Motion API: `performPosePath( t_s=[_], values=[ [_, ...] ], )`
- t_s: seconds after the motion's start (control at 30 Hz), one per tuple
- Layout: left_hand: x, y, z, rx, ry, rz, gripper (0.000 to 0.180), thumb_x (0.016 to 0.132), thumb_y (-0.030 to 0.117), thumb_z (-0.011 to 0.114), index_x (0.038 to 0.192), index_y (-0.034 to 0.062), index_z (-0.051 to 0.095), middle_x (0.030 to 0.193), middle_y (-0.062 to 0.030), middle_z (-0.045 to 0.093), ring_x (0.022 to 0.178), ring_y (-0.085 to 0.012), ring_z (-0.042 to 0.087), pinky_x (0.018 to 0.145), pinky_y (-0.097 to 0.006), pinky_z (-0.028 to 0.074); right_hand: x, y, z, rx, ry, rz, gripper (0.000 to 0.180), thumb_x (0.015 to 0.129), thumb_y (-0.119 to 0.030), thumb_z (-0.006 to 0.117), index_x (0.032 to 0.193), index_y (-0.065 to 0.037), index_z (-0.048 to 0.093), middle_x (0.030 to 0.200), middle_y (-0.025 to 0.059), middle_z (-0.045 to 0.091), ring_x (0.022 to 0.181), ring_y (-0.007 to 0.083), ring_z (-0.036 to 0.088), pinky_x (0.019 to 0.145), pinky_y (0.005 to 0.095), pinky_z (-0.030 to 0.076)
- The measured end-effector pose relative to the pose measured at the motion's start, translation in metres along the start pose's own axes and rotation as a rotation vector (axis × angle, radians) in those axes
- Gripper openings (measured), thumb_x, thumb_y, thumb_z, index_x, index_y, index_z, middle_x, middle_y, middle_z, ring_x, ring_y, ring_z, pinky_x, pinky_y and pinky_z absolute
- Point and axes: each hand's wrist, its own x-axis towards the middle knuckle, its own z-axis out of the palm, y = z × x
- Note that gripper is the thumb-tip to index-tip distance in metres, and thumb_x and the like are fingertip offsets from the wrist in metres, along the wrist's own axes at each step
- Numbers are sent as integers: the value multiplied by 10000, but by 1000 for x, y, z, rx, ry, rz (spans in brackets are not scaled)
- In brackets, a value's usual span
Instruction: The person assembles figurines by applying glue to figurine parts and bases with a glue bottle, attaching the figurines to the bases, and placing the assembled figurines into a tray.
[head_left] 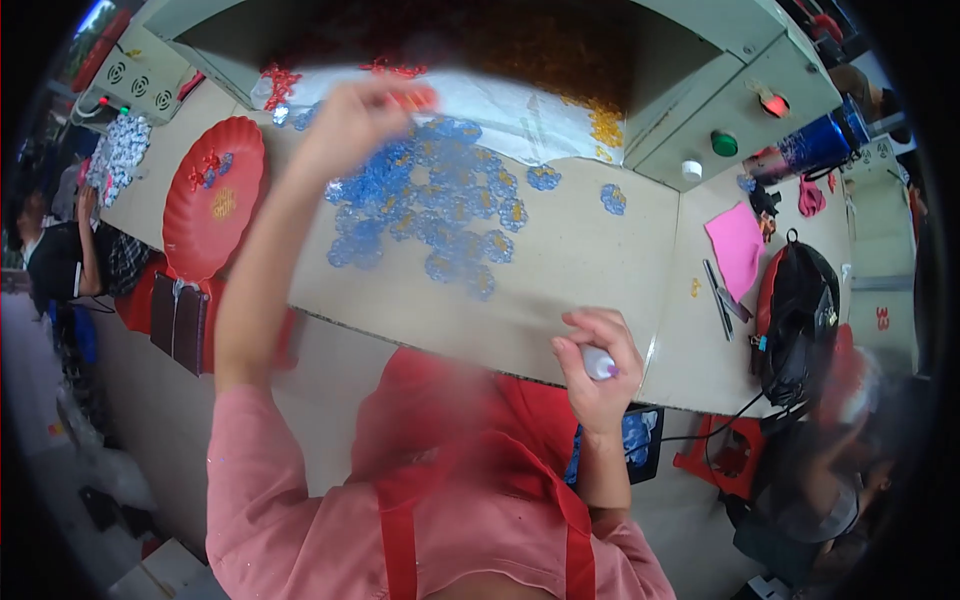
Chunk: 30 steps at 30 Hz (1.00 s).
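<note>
My left hand (358, 125) reaches to the far side of the table, its fingers closed on a small translucent red piece (413, 98), blurred by motion. Below it spreads a cluster of flat, clear-blue flower-shaped pieces (440, 190), several with yellow centres. At the table's near edge my right hand (603, 385) is wrapped round a small white bottle (599, 362) with a purple tip. More red pieces (280, 86) lie at the back on a white sheet (480, 105), and small yellow pieces (606, 125) are heaped at its right end.
A red scalloped plate (215, 240) with a few red and blue pieces stands at left. A cabinet (720, 110) rises over the back. To the right lie a pink cloth (735, 250), a dark pen-like tool (718, 300) and a black bag (800, 315). Other people sit at both sides.
</note>
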Motion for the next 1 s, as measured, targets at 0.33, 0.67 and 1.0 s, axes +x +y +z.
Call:
performPosePath(
  t_s=[0.33, 0.67, 1.0],
  values=[
    [-133, 45, 135, -1339, -222, -466, 223, 854, 143, 537, 1037, 22, 571, 944, -47, 589, 896, -122, 554, 800, -289, 441, 11, -19, 23, 257, -23, 20, 216, 691, 62, 657, 888, -15, 615, 877, 94, 575, 707, 145, 596, 618, 240, 477],
    [-143, 38, 143, -1585, -172, -466, 283, 861, 101, 478, 1117, -19, 501, 1079, -109, 548, 1030, -233, 521, 910, -328, 400, -2, -27, -1, 276, -124, 230, 309, 715, 64, 618, 1005, -15, 544, 843, 74, 547, 765, 122, 570, 674, 231, 463],
    [-143, 40, 137, -1486, -104, -584, 330, 862, 91, 515, 1151, -57, 463, 1059, -143, 563, 1008, -244, 555, 897, -284, 449, -23, -36, -24, 322, 60, 323, 459, 713, 64, 574, 1134, 32, 394, 929, 149, 576, 735, 162, 567, 710, 268, 481]
  ],
)
